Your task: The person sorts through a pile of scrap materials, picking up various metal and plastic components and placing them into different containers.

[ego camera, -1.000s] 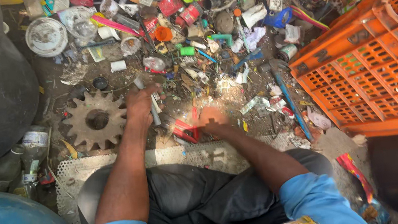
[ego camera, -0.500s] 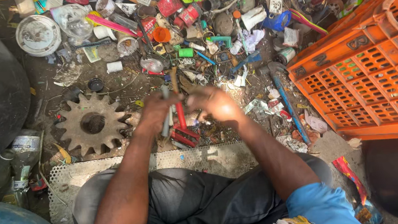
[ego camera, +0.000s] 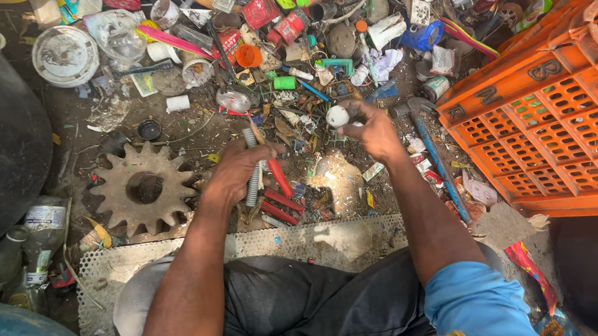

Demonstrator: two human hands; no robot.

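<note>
left hand [ego camera: 237, 174]: tool [ego camera: 275, 172] part-hidden | right hand [ego camera: 370, 130]: white ball [ego camera: 337, 116]

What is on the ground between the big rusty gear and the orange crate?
In the head view, between the rusty gear and orange crate are both hands, red sticks and a blue-handled hammer.

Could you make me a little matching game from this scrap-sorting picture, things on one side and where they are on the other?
Things:
1. rusty gear wheel
2. small white ball
3. grey coiled spring
4. orange crate

Places:
A. in the grip of the left hand
B. on the ground, left of the left hand
C. at the far right of the picture
D. between the fingertips of the right hand

Pairs: 1-B, 2-D, 3-A, 4-C
</note>
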